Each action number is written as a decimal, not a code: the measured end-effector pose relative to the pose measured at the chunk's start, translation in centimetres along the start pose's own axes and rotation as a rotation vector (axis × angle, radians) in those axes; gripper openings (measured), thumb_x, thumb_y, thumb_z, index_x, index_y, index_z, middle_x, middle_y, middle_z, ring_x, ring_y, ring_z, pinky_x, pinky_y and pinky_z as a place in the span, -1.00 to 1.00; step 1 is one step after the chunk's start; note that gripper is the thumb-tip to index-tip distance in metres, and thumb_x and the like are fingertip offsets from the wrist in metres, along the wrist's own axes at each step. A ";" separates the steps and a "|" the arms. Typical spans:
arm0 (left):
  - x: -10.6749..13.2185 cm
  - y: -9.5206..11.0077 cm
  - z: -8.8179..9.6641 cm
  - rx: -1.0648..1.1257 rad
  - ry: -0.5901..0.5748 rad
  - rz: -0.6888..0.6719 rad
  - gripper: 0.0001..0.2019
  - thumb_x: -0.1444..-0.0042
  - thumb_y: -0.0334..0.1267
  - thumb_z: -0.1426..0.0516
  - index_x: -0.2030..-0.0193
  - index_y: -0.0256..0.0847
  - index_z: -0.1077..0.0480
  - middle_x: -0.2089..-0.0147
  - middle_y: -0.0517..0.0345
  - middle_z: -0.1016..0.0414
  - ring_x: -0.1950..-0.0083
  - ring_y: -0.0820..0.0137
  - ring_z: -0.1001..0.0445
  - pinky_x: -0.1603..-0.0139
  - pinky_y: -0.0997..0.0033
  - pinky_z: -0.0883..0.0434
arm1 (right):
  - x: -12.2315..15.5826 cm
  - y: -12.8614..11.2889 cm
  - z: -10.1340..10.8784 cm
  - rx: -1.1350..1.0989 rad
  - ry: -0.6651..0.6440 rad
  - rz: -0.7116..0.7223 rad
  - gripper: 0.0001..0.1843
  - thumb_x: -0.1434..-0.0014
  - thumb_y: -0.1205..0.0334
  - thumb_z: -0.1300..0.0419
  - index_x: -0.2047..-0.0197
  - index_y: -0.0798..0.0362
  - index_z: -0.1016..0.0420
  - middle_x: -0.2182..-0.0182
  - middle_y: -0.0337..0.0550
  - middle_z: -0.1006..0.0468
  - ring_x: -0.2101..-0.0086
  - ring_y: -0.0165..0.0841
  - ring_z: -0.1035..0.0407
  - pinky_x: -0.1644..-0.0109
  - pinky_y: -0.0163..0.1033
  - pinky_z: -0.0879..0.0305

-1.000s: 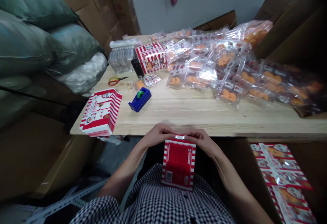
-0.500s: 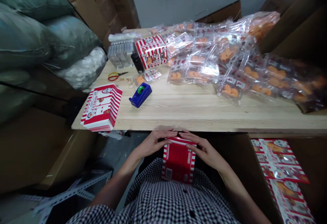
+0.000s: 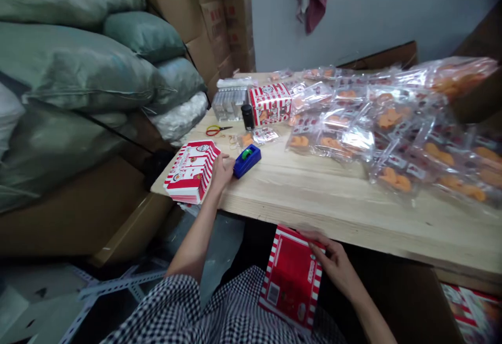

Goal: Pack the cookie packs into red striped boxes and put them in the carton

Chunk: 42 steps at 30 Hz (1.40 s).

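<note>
My right hand (image 3: 333,263) grips the top right edge of a red and white striped box (image 3: 292,276) that rests upright on my lap below the table edge. My left hand (image 3: 220,172) reaches out to the left and lies against the right side of a stack of flat red and white striped cartons (image 3: 191,170) at the table's near left corner, its fingers curled on the stack's edge. A blue tape dispenser (image 3: 247,159) sits just right of that hand.
The wooden table (image 3: 321,197) bears many clear bags of orange pieces (image 3: 392,124), an assembled striped box (image 3: 270,103), a black bottle (image 3: 247,116), red and yellow scissors (image 3: 216,130) and clear trays (image 3: 230,102). Grey sacks (image 3: 86,72) and cardboard boxes stand left.
My left hand left the box on my lap and reached up left to the stack of flat cartons. The view swung left, and the box now tilts in my right hand alone.
</note>
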<state>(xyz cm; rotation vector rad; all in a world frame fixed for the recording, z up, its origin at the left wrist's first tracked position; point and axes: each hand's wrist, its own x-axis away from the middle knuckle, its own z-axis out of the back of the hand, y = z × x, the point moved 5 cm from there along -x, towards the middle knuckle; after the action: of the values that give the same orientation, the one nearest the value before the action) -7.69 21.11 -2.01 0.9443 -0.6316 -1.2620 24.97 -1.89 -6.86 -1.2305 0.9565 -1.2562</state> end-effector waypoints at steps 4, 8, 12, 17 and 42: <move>-3.8 -2.1 -0.2 0.005 -0.118 0.104 -0.79 0.00 -0.14 -0.25 0.47 -0.25 -0.42 0.49 0.14 -0.46 0.30 0.29 -0.45 0.21 0.36 -0.38 | -0.1 -0.2 -0.2 -0.001 -0.008 -0.001 -0.62 -0.29 -0.09 -0.18 0.00 -0.07 -0.63 -0.06 0.04 -0.60 -0.12 0.00 -0.42 -0.29 0.23 -0.21; -4.1 -2.7 -0.3 0.056 -0.217 0.161 -0.76 0.09 -0.11 -0.28 0.51 -0.25 -0.43 0.59 0.23 -0.38 0.47 0.42 -0.33 0.42 0.48 -0.28 | 0.0 -0.3 -0.1 0.001 -0.001 -0.008 -0.62 -0.29 -0.09 -0.18 -0.02 -0.08 -0.62 -0.07 0.03 -0.60 -0.14 0.00 -0.41 -0.30 0.23 -0.19; -3.8 -2.6 -0.8 0.125 -0.299 0.222 -0.77 0.16 -0.13 -0.32 0.51 -0.27 -0.50 0.60 0.22 -0.41 0.53 0.46 -0.29 0.48 0.49 -0.26 | 0.1 -0.6 -0.4 0.005 -0.016 0.007 -0.62 -0.30 -0.06 -0.17 -0.07 -0.10 -0.60 -0.09 0.01 -0.59 -0.14 -0.02 -0.41 -0.30 0.19 -0.21; -3.2 -2.6 -1.2 0.274 -0.306 0.274 -0.70 0.28 -0.13 -0.38 0.47 -0.32 -0.52 0.44 0.07 -0.55 0.45 0.41 -0.42 0.38 0.38 -0.40 | 0.4 -1.0 -0.5 0.021 -0.021 0.025 -0.58 -0.30 -0.09 -0.16 -0.08 -0.07 -0.60 -0.09 0.04 -0.58 -0.15 0.00 -0.41 -0.31 0.20 -0.20; 12.3 8.8 -2.2 0.486 -0.158 -0.074 -0.76 -0.16 -0.07 -0.23 0.21 -0.20 -0.57 0.39 0.17 -0.54 0.36 0.41 -0.48 0.20 0.40 -0.45 | -0.3 -12.4 3.0 0.282 0.604 0.489 -0.71 -0.31 0.29 -0.17 -0.01 -0.17 -0.61 -0.07 -0.07 -0.54 -0.06 -0.10 -0.44 -0.17 0.11 -0.38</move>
<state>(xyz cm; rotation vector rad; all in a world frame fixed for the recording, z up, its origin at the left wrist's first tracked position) 1.26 9.96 3.28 1.2817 -1.0665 -1.2818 25.94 -0.03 5.77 -0.3504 1.3540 -1.3199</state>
